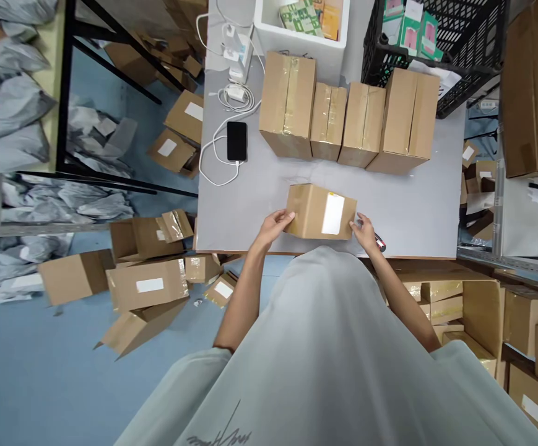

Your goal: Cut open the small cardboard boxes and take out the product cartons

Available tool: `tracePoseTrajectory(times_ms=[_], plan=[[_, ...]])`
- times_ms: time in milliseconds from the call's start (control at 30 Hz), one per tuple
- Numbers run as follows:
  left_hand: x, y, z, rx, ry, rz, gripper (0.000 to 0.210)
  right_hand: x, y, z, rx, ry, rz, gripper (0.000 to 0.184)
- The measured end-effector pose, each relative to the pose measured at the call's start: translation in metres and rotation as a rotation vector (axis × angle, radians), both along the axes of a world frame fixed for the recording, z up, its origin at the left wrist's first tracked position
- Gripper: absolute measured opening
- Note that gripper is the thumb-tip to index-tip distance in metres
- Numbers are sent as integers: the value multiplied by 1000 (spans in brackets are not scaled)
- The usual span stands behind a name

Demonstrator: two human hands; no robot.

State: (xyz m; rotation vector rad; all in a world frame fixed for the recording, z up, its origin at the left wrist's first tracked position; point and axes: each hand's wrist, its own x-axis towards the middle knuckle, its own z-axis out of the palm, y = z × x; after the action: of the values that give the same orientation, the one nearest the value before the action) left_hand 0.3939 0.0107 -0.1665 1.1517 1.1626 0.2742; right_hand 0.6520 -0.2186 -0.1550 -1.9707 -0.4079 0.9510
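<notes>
Head cam, steep down, table (259,204) close.

Blue floor (27,371), grey table (417,204), black metal shelving (67,87).

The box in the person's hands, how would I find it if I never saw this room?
Look at the grey table in the middle. Four taped cardboard boxes stand in a row at its far side; nearer the person, a single smaller box sits alone at the near edge, gripped by the left hand and right hand. Unlike the row, it shows a white label on top.
</notes>
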Motion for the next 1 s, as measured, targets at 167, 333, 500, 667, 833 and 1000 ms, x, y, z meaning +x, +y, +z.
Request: tracePoseTrajectory(times_ms=[167, 333, 500, 667, 833, 1000], plan=[[25, -33, 21, -93, -199, -199, 85, -19, -15, 59, 122, -102, 38, 79], [61, -59, 37, -91, -308, -309, 93, -32, -15, 92, 32, -209, 10, 87], [74, -72, 49, -59, -290, -339, 92, -26, -16, 99, -11, -214, 33, 82], [59, -68, 60, -12, -274, -319, 95, -29, -7, 107, 5, -147, 70, 82], [40, -55, 59, 71, -210, -240, 89, -33, 15, 82, 150, -30, 77, 91], [31, -43, 53, 71, -156, -203, 81, -24, 30, 57, 214, 84, 81, 103]])
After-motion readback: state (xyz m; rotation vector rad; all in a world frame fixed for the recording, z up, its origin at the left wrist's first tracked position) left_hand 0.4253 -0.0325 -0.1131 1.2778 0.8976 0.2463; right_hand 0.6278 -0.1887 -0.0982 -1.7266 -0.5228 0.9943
